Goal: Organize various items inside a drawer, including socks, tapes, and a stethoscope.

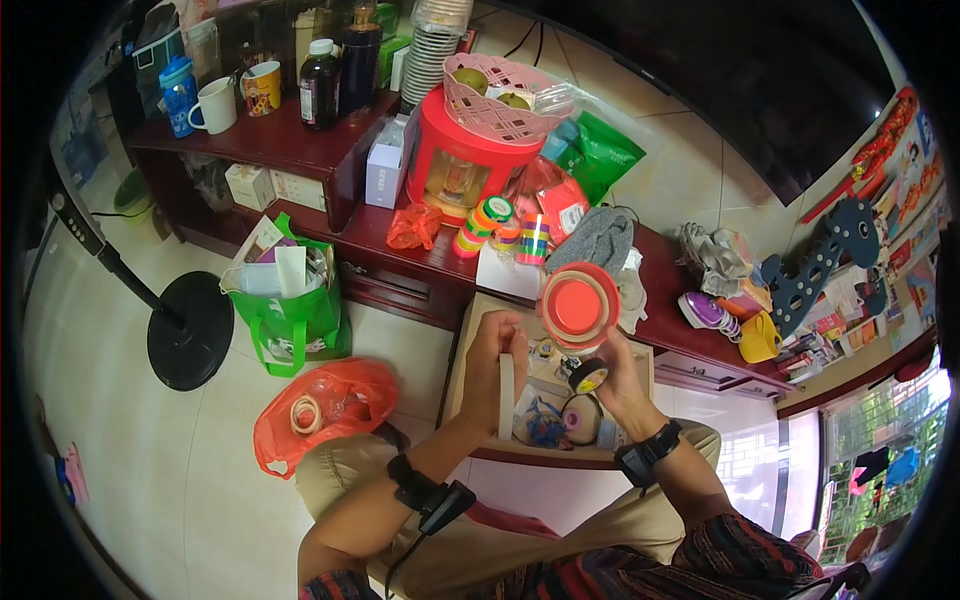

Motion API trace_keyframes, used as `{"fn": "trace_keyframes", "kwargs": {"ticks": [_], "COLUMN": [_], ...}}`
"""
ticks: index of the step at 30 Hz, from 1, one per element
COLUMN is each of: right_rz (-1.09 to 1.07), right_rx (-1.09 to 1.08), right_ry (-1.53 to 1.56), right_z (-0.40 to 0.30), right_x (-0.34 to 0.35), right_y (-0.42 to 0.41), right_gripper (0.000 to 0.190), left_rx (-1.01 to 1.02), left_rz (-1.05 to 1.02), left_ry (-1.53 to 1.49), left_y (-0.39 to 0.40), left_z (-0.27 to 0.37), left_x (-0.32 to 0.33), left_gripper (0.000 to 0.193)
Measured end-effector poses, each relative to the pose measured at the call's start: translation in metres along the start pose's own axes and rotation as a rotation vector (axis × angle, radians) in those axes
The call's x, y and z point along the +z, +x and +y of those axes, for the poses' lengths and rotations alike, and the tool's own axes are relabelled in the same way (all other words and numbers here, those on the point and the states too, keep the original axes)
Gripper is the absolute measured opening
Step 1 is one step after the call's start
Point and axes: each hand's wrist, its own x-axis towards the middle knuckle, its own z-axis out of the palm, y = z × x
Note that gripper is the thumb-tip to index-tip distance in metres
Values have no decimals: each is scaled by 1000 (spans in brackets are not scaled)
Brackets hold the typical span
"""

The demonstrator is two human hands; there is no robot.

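My left hand (486, 364) is over the left part of the open drawer (463, 352), holding a whitish roll of tape (506, 397) seen edge-on. Its fingers curl inward, so part of the grip is hidden. In my right hand (626, 386) is a red round object (577, 300) with a tan ring inside its rim; whether it is a tub or stacked tape rolls I cannot tell. A black roll of tape (589, 376) sits at the same hand's fingers. Below, the drawer holds a pink-cored roll (572, 418), a clear plastic bag (538, 420) and small items.
A red plastic bag (330, 405) with tan tape rolls (306, 414) lies on the floor at left. Behind it stands a green shopping bag (289, 322) beside a black fan base (190, 330). Colourful tape rolls (534, 238) and grey cloth (596, 240) lie on the cabinet top.
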Motion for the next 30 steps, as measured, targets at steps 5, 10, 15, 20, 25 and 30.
{"fn": "trace_keyframes", "kwargs": {"ticks": [5,10,15,20,25,30], "right_rz": [-34,138,155,110,10,-188], "right_rx": [41,-18,3,63,-94,-149], "right_ry": [-29,-108,-137,-80,-264,-312], "right_z": [9,23,25,26,18,5], "right_x": [-15,-17,-19,-23,-8,-1], "right_y": [5,5,0,-2,-8,-6], "right_gripper": [45,28,24,23,23,25], "left_rx": [315,65,34,-512,-611,-534], "left_rz": [-51,-430,-370,-271,-184,-124], "left_ry": [552,597,651,-22,-364,-379], "left_y": [4,15,20,22,13,12], "left_z": [-12,-16,1,9,-14,-4], "left_x": [-18,-58,-63,-48,-25,-23], "left_gripper": [21,16,21,27,35,37]}}
